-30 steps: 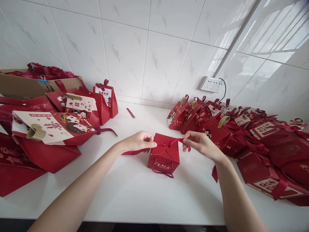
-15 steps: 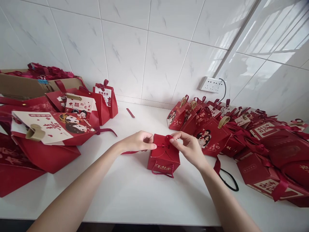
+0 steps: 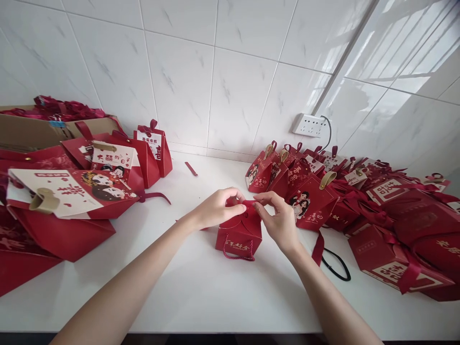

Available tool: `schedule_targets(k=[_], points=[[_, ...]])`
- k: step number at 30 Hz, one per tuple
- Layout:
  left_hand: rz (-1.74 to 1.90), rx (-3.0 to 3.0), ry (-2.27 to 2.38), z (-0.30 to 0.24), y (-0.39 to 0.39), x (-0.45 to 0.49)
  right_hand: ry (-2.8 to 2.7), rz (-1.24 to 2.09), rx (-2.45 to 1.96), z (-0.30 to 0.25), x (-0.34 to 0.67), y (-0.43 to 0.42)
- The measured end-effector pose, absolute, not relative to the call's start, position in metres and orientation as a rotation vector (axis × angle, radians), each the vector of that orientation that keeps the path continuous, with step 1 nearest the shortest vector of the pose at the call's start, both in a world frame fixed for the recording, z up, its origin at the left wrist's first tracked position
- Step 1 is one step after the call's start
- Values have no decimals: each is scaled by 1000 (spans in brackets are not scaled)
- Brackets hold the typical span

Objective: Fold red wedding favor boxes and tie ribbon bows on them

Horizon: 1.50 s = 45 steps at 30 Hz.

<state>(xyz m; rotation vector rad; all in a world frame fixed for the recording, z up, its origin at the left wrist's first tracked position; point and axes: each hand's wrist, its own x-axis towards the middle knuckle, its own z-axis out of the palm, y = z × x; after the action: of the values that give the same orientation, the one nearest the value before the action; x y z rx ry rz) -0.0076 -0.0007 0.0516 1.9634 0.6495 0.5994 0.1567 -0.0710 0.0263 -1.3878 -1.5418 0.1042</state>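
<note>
A small red gift box with gold lettering stands upright on the white table in front of me. Its twisted cord handle hangs down the front. Over the lid, my left hand pinches a red ribbon from the left side. My right hand pinches the same ribbon from the right, fingertips almost meeting the left ones. Fingers partly hide the ribbon and the top of the box, so its exact shape there is unclear.
Red gift boxes crowd the left side, with a cardboard carton of ribbons behind. More red boxes are piled at right, near a black loop. A red strip lies toward the tiled wall, which carries a socket.
My left hand has moved right and a little up, close to my right hand above the lid. The ribbon loop that stood out at my right fingers is now mostly covered.
</note>
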Motion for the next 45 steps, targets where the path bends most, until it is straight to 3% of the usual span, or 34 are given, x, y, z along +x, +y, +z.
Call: schedule_targets(k=[21,32,45], points=[[877,1779,553,32,2,-7,-1510,578,-1376,31,153,-71],[1064,1816,536,29,-3,-7,-1466,664,-1327,31,152,-68],[948,1805,604,34,1,-7,-1575,625,-1370,36,156,-71]])
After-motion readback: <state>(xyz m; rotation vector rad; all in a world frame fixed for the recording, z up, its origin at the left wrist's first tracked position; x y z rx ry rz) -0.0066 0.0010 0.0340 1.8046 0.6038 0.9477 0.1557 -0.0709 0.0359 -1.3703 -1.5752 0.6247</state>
